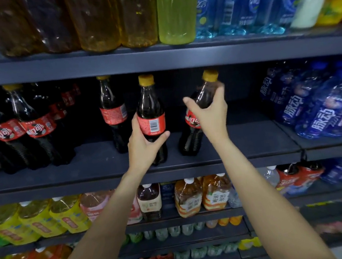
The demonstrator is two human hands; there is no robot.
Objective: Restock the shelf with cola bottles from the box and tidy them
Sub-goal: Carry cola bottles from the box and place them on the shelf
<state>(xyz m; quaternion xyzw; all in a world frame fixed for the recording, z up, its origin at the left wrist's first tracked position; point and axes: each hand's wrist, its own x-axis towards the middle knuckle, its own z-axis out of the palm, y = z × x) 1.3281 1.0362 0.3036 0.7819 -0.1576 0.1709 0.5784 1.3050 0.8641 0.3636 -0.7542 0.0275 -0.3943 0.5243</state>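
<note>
On the dark middle shelf [242, 142], my left hand [144, 143] grips an upright cola bottle [149, 104] with a yellow cap and red label, barcode facing me. My right hand [211, 114] holds a second cola bottle [192, 135] around its upper body; that bottle tilts to the right with its base on the shelf. Behind and to the left stands a third cola bottle [112, 112]. A row of several cola bottles [25, 129] fills the shelf's left end. The box is out of view.
Blue drink packs [316, 102] lie at the right of the same shelf. Tea and blue bottles [136, 16] stand on the shelf above. Yellow and orange drink bottles [195, 197] fill the lower shelves. Bare shelf shows between the held bottles and the blue packs.
</note>
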